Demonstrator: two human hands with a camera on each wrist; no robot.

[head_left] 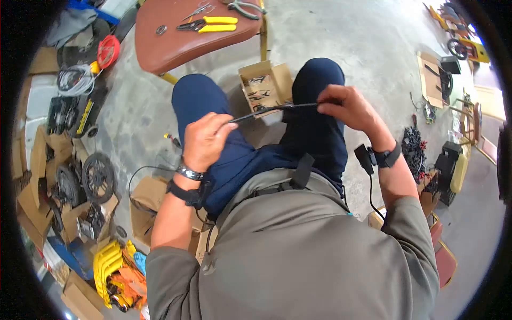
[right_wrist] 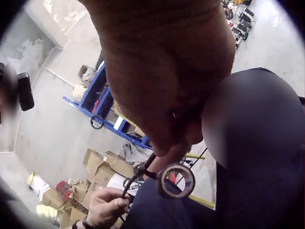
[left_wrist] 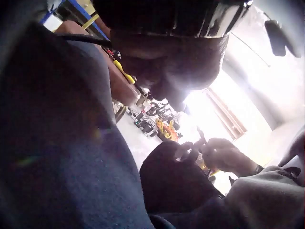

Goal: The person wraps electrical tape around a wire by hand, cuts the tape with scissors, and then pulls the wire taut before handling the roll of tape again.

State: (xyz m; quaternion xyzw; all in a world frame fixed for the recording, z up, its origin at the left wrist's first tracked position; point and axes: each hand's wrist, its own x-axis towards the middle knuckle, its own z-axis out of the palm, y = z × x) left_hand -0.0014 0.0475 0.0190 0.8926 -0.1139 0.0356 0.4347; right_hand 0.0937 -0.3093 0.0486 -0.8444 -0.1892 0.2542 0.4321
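Note:
A thin black cable (head_left: 256, 113) is stretched between both hands above the thighs. My left hand (head_left: 205, 140) pinches its left end between thumb and fingers, and my right hand (head_left: 349, 108) pinches the other end. In the right wrist view a roll of tape (right_wrist: 176, 181) hangs beside the dark cable (right_wrist: 136, 179), just below the right hand (right_wrist: 167, 105), with the left hand (right_wrist: 106, 207) lower down on the cable. The left wrist view is dark; the left hand (left_wrist: 167, 62) shows there from close up, and its fingertips are hard to make out.
An open cardboard box (head_left: 273, 80) with small parts stands on the floor between the knees. Yellow-handled pliers (head_left: 218, 24) and other tools lie on a brown padded seat (head_left: 181, 53) ahead. Wheels (head_left: 98, 177) and cartons are at the left, a black cable pile (head_left: 413, 146) at the right.

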